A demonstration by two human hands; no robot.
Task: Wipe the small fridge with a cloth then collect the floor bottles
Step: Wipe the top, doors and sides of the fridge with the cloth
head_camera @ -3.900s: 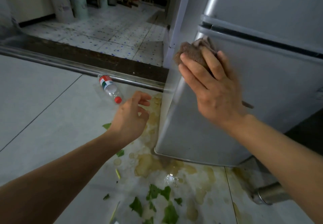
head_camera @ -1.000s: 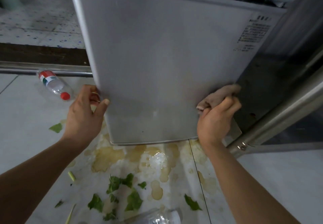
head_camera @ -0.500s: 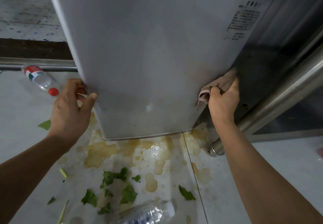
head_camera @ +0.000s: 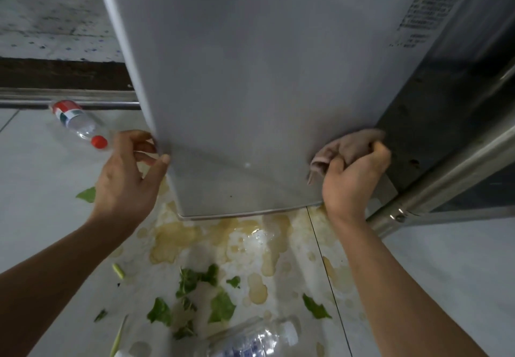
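Fridge [head_camera: 264, 78] panel smooth, flat, grey; cloth [head_camera: 348, 145] crumpled.

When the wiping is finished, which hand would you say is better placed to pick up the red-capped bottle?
Probably left. The left hand grips the edge of the fridge right beside the red-capped bottle; the right hand is at the opposite edge, clutching the cloth.

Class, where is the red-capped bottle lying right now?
In the head view, the red-capped bottle lies on the floor at left, between the metal threshold rail and the left hand.
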